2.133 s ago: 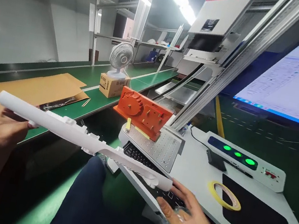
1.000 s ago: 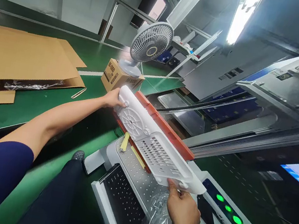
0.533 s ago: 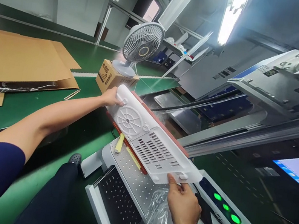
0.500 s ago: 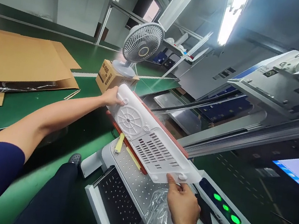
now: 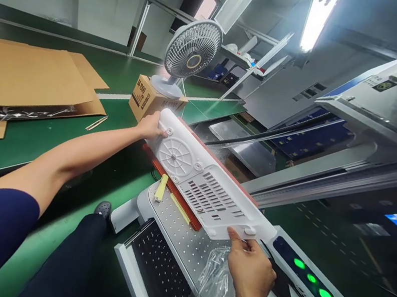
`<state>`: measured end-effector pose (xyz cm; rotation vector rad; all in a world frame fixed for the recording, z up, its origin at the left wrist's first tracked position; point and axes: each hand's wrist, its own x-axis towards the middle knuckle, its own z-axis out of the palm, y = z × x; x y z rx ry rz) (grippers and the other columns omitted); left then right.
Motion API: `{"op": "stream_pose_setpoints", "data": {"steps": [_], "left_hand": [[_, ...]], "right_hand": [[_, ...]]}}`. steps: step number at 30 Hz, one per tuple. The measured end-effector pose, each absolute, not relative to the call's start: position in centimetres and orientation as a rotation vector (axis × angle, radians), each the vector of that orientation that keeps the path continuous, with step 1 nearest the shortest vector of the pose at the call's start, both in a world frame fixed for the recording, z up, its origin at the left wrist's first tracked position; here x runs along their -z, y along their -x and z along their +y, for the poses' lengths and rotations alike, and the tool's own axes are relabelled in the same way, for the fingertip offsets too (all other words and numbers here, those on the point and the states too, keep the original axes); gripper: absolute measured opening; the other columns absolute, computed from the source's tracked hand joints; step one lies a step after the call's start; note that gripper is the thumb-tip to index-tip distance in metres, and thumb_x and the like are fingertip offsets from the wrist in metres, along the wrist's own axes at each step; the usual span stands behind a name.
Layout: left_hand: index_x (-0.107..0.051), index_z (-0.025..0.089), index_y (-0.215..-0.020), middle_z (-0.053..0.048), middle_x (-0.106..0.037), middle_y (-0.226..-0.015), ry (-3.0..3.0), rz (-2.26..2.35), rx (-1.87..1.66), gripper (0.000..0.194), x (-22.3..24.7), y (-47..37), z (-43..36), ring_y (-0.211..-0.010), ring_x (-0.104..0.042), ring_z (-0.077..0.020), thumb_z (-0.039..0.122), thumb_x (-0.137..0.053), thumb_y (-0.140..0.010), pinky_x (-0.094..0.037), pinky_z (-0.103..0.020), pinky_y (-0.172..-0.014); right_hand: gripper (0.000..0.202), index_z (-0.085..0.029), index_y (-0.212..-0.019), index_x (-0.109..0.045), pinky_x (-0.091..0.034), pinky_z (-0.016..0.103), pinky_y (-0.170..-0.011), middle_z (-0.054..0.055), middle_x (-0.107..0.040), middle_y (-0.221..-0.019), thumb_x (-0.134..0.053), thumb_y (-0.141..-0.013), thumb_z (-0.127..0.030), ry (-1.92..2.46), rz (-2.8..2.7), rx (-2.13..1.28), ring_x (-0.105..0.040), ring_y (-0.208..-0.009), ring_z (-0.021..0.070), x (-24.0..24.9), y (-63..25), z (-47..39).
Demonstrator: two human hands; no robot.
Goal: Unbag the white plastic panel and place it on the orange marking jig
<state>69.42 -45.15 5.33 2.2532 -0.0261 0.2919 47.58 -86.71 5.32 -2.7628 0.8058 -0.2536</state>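
Since two seconds ago the white plastic panel (image 5: 207, 185) has swung from a flat carry in front of the person onto the orange fixture (image 5: 174, 177), and over the last half second it has barely shifted, only the view drifting a little. The left hand (image 5: 151, 125) grips the panel's far rounded end, fingers (image 5: 159, 132) curled over its edge. The right hand (image 5: 249, 266) pinches the near end from below, thumb on the top face beside a small round boss, the other fingers hidden under the panel. Between the two hands the panel lies tilted, its round ribbed disc toward the left hand and its slotted vents toward the right hand, and the fixture's red-orange edge shows just beneath it on both long sides. Right under the right hand's wrist sits a crumpled clear plastic bag (image 5: 214, 293), lying on a perforated metal plate (image 5: 184, 235) and next to a keyboard (image 5: 162, 274). Just beyond the right hand's fingers is a control box (image 5: 316, 285) with three lit green lights. Past the left hand stands a small cardboard box (image 5: 147, 102) with a fan (image 5: 192, 51) on it, on the green belt (image 5: 32, 141), where flat cardboard sheets (image 5: 24, 74) lie well apart.
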Motion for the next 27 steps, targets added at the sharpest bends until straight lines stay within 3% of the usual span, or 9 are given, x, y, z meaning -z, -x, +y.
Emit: {"op": "stream_pose_setpoints", "data": {"steps": [6, 10, 12, 14, 15, 17, 19, 22, 27], "left_hand": [[-0.052, 0.019, -0.145, -0.024, -0.071, -0.145, -2.344, 0.006, -0.220, 0.087, -5.8, -68.5, -45.1, -0.131, -0.069, -0.0445, 0.055, -0.095, -0.079, -0.054, -0.048, -0.103], [-0.031, 0.022, -0.169, -0.024, -0.063, -0.159, -2.406, -0.054, -0.281, 0.111, -6.3, -68.1, -45.4, -0.141, -0.065, -0.0435, 0.052, -0.092, -0.081, -0.053, -0.052, -0.112], [-0.017, 0.029, -0.178, -0.022, -0.042, -0.178, -2.469, -0.174, -0.444, 0.120, -6.7, -67.9, -45.8, -0.160, -0.047, -0.0439, 0.045, -0.089, -0.084, -0.045, -0.058, -0.123], [-0.016, 0.033, -0.180, -0.017, -0.020, -0.189, -2.584, -0.391, -0.579, 0.116, -7.3, -67.8, -46.6, -0.174, -0.018, -0.0441, 0.040, -0.084, -0.086, -0.027, -0.066, -0.134], [-0.020, 0.033, -0.180, -0.015, -0.015, -0.190, -2.652, -0.535, -0.586, 0.114, -7.7, -67.8, -47.1, -0.175, -0.006, -0.0452, 0.040, -0.083, -0.086, -0.015, -0.071, -0.136], [-0.027, 0.029, -0.179, -0.016, -0.017, -0.190, -2.757, -0.802, -0.499, 0.113, -8.6, -67.9, -48.4, -0.174, 0.004, -0.0500, 0.045, -0.084, -0.083, 0.003, -0.078, -0.134], [-0.027, 0.023, -0.179, -0.021, -0.021, -0.188, -2.800, -0.930, -0.384, 0.118, -9.4, -68.3, -49.5, -0.173, 0.003, -0.0539, 0.054, -0.085, -0.080, 0.010, -0.081, -0.130], [-0.026, 0.020, -0.180, -0.023, -0.026, -0.186, -2.795, -0.930, -0.327, 0.120, -10.0, -68.9, -50.5, -0.173, -0.008, -0.0520, 0.063, -0.081, -0.083, 0.008, -0.079, -0.132], [-0.035, 0.022, -0.176, -0.022, -0.033, -0.183, -2.768, -0.940, -0.367, 0.113, -9.9, -69.6, -50.3, -0.171, -0.020, -0.0470, 0.069, -0.079, -0.084, 0.005, -0.071, -0.135]], "right_hand": [[0.039, -0.024, -0.082, -0.069, -0.043, 0.046, -0.080, 0.016, -0.076, -0.091, -0.061, -0.090, -0.061, 2.716, 0.758, 0.359, -0.064, -0.085, 0.0371, -4.7, -48.3, -87.4], [0.038, -0.025, -0.079, -0.066, -0.042, 0.046, -0.077, 0.013, -0.077, -0.090, -0.065, -0.084, -0.062, 2.661, 0.737, 0.357, -0.062, -0.080, 0.0346, -4.7, -48.3, -87.9], [0.039, -0.025, -0.080, -0.068, -0.044, 0.046, -0.078, 0.014, -0.077, -0.089, -0.066, -0.084, -0.064, 2.679, 0.714, 0.346, -0.064, -0.081, 0.0358, -4.6, -48.4, -88.2], [0.041, -0.024, -0.084, -0.070, -0.047, 0.048, -0.080, 0.016, -0.077, -0.089, -0.068, -0.083, -0.065, 2.692, 0.688, 0.370, -0.066, -0.083, 0.0384, -4.6, -48.5, -88.4], [0.043, -0.022, -0.087, -0.072, -0.049, 0.049, -0.081, 0.017, -0.078, -0.091, -0.070, -0.082, -0.065, 2.683, 0.670, 0.405, -0.068, -0.085, 0.0398, -4.6, -48.5, -88.5], [0.049, -0.020, -0.097, -0.075, -0.053, 0.050, -0.085, 0.019, -0.079, -0.097, -0.073, -0.080, -0.066, 2.642, 0.639, 0.484, -0.070, -0.091, 0.0417, -4.7, -48.5, -88.4], [0.057, -0.019, -0.106, -0.076, -0.054, 0.051, -0.088, 0.020, -0.080, -0.108, -0.071, -0.081, -0.070, 2.610, 0.623, 0.513, -0.072, -0.097, 0.0427, -5.0, -48.5, -88.2], [0.063, -0.019, -0.113, -0.074, -0.054, 0.053, -0.093, 0.020, -0.079, -0.121, -0.065, -0.084, -0.075, 2.601, 0.646, 0.484, -0.072, -0.107, 0.0453, -5.6, -48.5, -87.9], [0.058, -0.018, -0.107, -0.077, -0.052, 0.054, -0.098, 0.021, -0.079, -0.114, -0.068, -0.084, -0.070, 2.611, 0.630, 0.522, -0.071, -0.110, 0.0476, -5.3, -49.0, -88.3]]}}
